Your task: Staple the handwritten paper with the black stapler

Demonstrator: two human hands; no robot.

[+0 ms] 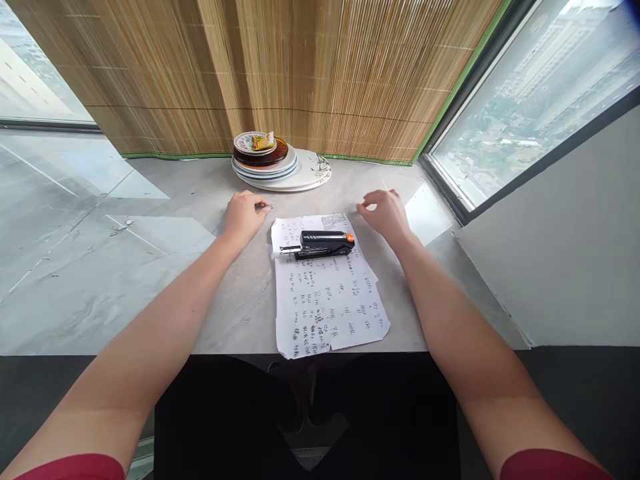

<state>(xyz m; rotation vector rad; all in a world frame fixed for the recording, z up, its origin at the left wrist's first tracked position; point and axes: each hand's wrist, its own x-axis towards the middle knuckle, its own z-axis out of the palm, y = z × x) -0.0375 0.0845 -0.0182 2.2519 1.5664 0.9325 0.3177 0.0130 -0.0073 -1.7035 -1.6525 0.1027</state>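
Note:
A black stapler [320, 243] with an orange end lies across the top of some white sheets of paper [330, 300] covered in handwriting, on a grey marble ledge [150, 267]. My left hand [243, 215] rests on the ledge just left of the paper's top corner, fingers curled loosely and holding nothing. My right hand [386, 212] rests on the ledge just right of the paper's top edge, fingers also bent downward and empty. Neither hand touches the stapler.
A stack of plates [277, 167] with a small yellow packet [263, 141] on top stands at the back against a bamboo blind [300, 67]. Windows flank both sides. The ledge's front edge runs just below the paper.

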